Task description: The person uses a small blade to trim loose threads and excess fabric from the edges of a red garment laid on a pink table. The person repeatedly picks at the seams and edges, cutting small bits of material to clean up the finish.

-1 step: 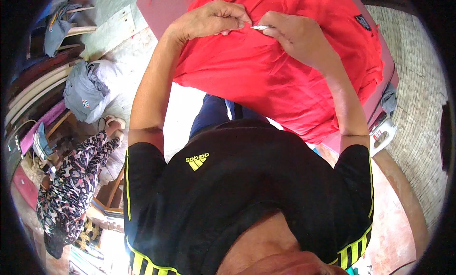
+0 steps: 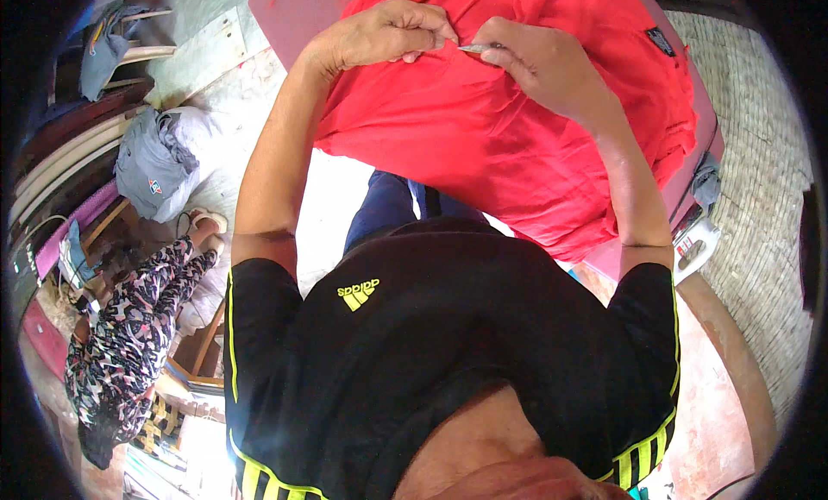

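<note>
A bright red garment point(image 2: 457, 138) lies spread and wrinkled in front of me, with a small dark label point(image 2: 660, 41) at its right. My left hand point(image 2: 388, 36) rests over its upper part, thumb and fingertips pinched together on the red cloth. Close beside it, my right hand point(image 2: 543, 64) is closed around a small pointed metal tool point(image 2: 474, 48), perhaps thread snips. The tool's tip points left, nearly at the left fingertips. Most of the tool is hidden inside my right fist.
Under the garment is a pinkish-red table point(image 2: 289, 17). A white plastic jug point(image 2: 697, 245) stands by its right side, near a woven mat-like surface point(image 2: 750, 129). On the left, grey clothes point(image 2: 155, 168) lie by wooden shelving, and another person point(image 2: 129, 336) in patterned clothing is nearby.
The metal tool has turned slightly in my right hand, so its blade looks thinner and darker. Both hands stay almost in place, and the garment has not visibly moved.
</note>
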Tool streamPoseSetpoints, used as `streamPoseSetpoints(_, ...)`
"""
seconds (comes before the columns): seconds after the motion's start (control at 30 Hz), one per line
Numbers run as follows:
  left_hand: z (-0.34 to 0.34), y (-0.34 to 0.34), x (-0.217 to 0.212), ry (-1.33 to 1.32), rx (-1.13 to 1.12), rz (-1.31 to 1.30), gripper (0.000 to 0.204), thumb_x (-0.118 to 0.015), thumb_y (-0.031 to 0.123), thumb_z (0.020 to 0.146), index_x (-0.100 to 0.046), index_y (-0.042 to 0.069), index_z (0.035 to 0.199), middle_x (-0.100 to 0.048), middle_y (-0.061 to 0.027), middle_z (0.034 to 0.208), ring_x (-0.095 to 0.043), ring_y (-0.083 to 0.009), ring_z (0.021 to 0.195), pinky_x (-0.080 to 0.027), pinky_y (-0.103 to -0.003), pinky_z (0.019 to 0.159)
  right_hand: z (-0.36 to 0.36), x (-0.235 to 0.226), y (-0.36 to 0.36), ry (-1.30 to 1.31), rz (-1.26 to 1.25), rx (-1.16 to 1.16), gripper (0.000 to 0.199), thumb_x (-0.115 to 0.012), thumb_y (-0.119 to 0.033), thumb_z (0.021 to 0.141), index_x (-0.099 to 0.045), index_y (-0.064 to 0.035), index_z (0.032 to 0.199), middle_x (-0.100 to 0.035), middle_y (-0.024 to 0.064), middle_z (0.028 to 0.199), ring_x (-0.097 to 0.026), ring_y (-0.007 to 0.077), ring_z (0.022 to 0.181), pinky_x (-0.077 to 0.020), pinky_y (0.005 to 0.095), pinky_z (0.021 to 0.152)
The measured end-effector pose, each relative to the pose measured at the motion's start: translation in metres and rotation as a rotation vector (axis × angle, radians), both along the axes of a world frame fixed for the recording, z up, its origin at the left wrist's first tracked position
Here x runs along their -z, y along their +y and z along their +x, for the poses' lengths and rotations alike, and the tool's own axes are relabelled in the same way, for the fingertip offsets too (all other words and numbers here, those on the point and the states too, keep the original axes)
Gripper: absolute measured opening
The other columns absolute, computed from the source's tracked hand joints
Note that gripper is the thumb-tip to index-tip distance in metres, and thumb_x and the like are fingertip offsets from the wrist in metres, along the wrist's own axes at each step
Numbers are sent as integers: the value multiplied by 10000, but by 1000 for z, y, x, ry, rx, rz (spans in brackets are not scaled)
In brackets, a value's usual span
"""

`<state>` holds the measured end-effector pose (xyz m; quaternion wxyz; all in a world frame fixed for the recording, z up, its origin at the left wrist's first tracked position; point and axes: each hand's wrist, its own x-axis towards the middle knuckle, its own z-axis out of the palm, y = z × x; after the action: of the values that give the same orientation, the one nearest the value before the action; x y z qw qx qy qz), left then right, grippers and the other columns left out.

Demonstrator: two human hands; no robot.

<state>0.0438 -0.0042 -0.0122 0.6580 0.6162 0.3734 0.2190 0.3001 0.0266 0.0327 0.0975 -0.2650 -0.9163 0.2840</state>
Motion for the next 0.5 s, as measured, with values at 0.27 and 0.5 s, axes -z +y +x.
streamPoseSetpoints(0.27, -8, 11, 12, 30, -17, -51, 260, -558, 237, 964, -706, 53, 1072, -510, 46, 705, -458, -60, 623, -371, -207, 553, -24, -3, 12, -24, 30, -127, 150, -610, -141, 961, -581, -96, 1101, -643, 108, 838, -661, 292, 729, -509, 379, 645)
streamPoseSetpoints(0.5, -10, 11, 23, 20, -39, -64, 262, -549, 233, 958, -704, 49, 1062, -509, 46, 703, -457, -54, 639, -377, -216, 573, -22, 4, 13, -34, -94, -19, 128, -606, -117, 968, -600, -82, 1091, -639, 84, 835, -646, 205, 740, -504, 324, 686)
